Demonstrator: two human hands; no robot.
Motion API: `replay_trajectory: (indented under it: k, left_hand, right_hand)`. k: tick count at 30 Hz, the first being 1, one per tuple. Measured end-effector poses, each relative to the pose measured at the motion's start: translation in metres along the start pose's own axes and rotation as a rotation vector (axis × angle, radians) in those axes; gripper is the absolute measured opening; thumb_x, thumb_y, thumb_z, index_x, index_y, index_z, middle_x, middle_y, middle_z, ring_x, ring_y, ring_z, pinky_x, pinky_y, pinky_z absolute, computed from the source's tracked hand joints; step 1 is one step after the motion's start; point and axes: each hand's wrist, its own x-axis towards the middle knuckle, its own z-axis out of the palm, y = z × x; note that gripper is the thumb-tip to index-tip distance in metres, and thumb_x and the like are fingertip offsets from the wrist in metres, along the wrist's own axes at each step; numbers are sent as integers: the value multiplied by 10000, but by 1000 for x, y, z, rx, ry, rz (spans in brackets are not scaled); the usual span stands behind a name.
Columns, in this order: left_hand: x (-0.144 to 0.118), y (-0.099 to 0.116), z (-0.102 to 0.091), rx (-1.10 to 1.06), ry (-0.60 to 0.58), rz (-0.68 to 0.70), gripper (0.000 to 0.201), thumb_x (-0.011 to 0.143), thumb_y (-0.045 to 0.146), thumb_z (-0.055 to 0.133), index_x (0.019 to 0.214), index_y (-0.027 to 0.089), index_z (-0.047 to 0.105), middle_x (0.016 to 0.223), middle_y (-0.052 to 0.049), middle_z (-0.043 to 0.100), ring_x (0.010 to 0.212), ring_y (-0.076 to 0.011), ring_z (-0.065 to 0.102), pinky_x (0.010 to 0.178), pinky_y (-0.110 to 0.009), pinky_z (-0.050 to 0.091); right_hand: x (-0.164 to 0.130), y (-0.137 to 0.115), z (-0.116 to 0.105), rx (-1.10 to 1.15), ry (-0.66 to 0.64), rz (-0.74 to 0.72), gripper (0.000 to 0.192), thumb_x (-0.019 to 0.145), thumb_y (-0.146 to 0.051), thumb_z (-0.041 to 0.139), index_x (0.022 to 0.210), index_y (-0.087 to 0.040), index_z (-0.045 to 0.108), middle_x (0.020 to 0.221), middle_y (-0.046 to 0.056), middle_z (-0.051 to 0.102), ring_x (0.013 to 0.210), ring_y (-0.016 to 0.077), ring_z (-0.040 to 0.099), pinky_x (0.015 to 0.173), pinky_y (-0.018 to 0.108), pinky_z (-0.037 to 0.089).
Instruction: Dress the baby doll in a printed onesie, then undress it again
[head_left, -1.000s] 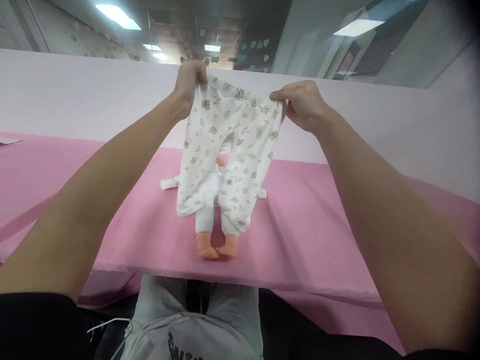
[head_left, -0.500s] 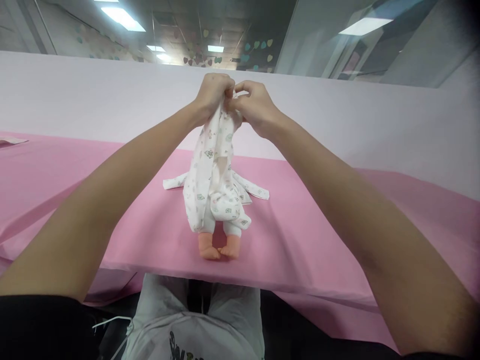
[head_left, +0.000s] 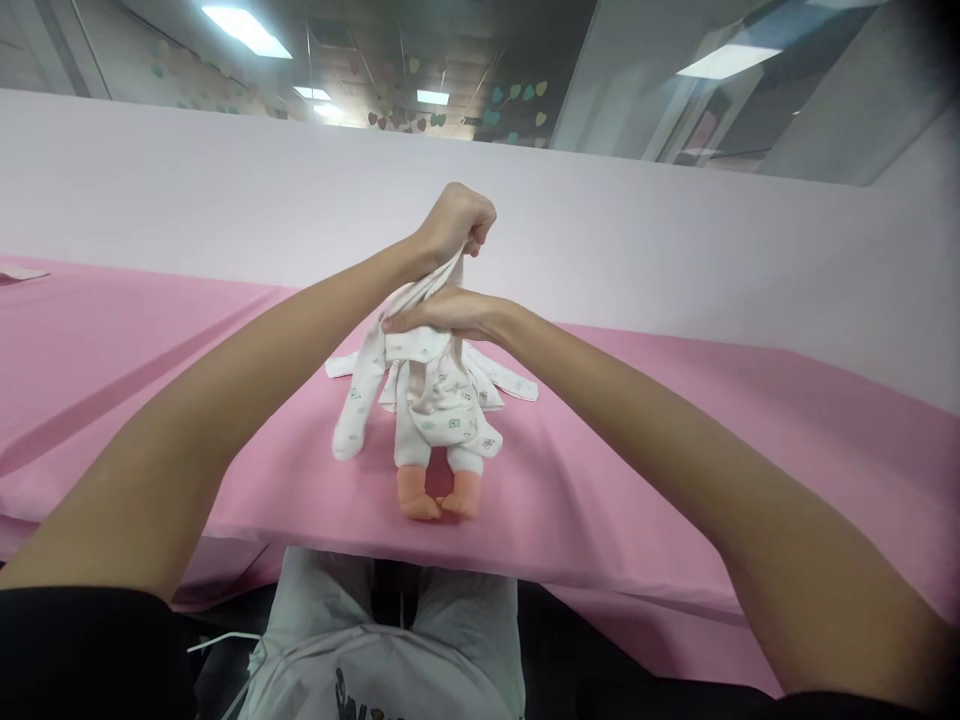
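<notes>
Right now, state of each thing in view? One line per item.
Left hand: raised, fist shut on the trousers' waistband.
Right hand: lower, fingers flat across the trousers, gripping the cloth.
Trousers: bunched, hanging from the hands, one leg dangling loose to the left.
Doll: lying on the table, bare feet toward the camera, mostly covered by the trousers.
Table: covered with pink cloth.

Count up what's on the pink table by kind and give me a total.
Doll: 1
Printed baby trousers, held by the left hand and the right hand: 1
Printed garment spread under the doll: 1
Total: 3, all on the pink table.
</notes>
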Motion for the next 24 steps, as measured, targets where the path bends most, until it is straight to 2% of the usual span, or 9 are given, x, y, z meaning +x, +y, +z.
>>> replay_trajectory:
  k: [4,7,10,13,15,18,22,24]
  left_hand:
    - [-9,3,8,-75,5,101,290,706,288,429,444,167,467,537,-39,429,647,-188,543,636,-358,387]
    - [-19,3,1,-79,2,152,328,689,295,472,402,203,342,475,-15,321,553,-155,468,594,-342,361]
    - [-28,0,-16,181,-131,143,350,726,392,507,447,183,486,512,-29,420,630,-178,516,638,-341,366]
    - [-34,-6,-33,540,-320,42,359,697,510,557,614,176,660,598,-41,539,750,-218,566,707,-338,371]
    - [-36,-11,-38,712,-439,-48,369,653,546,594,736,206,713,658,-35,584,819,-241,581,738,-336,369]
    - [-40,-17,-36,848,-567,-128,406,619,540,639,879,242,732,753,-44,631,910,-268,580,774,-338,367]
    - [-42,-21,-28,962,-568,-110,418,619,485,672,945,230,729,819,-77,649,975,-290,560,790,-336,366]
    - [-41,-21,-25,992,-525,-75,385,647,445,665,963,232,724,845,-78,650,1001,-289,550,802,-336,362]
  right_hand:
    - [2,10,5,63,-4,-1,244,626,-202,783,709,-212,554,758,23,613,813,187,606,728,312,547]
    - [1,16,3,175,-11,-12,248,667,-208,761,688,-214,514,695,0,554,689,151,573,645,304,538]
    - [-2,26,-4,188,47,24,279,647,-199,782,770,-217,532,747,0,561,691,147,572,629,302,534]
    - [-6,35,-11,107,108,58,290,641,-180,785,830,-211,568,799,15,592,754,159,593,646,282,529]
    - [-9,40,-14,27,135,109,245,644,-167,781,795,-188,589,760,19,597,732,156,594,608,255,510]
    - [-11,45,-17,-13,165,229,225,630,-143,787,769,-150,610,725,30,618,678,147,597,551,226,482]
    - [-14,47,-23,50,214,244,297,599,-127,811,828,-135,622,798,58,663,720,162,631,592,228,515]
    - [-15,48,-25,82,174,246,316,598,-130,814,850,-137,623,831,70,671,749,175,643,627,246,537]
